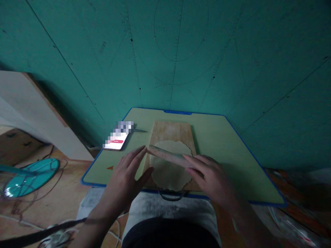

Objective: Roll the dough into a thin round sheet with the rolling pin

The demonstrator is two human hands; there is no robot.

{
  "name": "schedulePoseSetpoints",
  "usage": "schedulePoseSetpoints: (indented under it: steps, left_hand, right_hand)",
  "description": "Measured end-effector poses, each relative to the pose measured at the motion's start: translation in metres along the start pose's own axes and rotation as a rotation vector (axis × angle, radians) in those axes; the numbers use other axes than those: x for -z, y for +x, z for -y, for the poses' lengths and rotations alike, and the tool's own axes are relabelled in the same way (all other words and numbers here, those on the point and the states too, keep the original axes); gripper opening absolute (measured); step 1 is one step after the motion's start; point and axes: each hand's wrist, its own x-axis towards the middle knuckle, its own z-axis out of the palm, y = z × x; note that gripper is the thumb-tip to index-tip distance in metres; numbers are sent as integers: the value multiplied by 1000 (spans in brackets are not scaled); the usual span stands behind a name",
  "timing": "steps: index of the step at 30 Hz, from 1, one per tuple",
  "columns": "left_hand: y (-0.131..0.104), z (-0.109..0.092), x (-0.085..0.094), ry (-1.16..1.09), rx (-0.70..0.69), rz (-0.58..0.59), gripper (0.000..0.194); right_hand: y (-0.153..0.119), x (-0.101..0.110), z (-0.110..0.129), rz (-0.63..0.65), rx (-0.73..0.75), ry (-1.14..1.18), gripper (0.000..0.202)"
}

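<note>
A flat, roundish sheet of dough [168, 177] with an uneven edge lies on a wooden cutting board [172, 129]. Slanting across the dough is a thin wooden rolling pin [168, 155], its left end farther from me than its right. My right hand [210, 170] is closed round the pin's right end, thumb below and fingers above. My left hand [130, 168] is open beside the board's left edge. Its outstretched fingertips reach the pin's left end, and its thumb is apart, near the dough's left edge. Whether the fingertips press on the pin I cannot tell.
A lit phone [117, 139] lies left on the pale, blue-edged folding table [212, 137], beside a thin pointed object [140, 130]. A dark handle [170, 197] sticks out at the board's near end. Behind stands a green wall [168, 62]. Cables and a turquoise round base [33, 177] are on the floor left.
</note>
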Motion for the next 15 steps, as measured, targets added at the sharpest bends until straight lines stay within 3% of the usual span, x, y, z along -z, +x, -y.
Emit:
schedulePoseSetpoints:
  steps: [6,10,15]
  left_hand:
    - [-24,-4,1,-12,19,-2,44]
    - [-30,-13,-11,-33,-112,52,40]
    - [-26,-22,-24,87,-91,130,48]
  right_hand:
    - [-1,-19,15,93,163,-160,34]
    - [-7,-21,23,146,135,-163,34]
    - [-8,-23,19,133,81,-253,43]
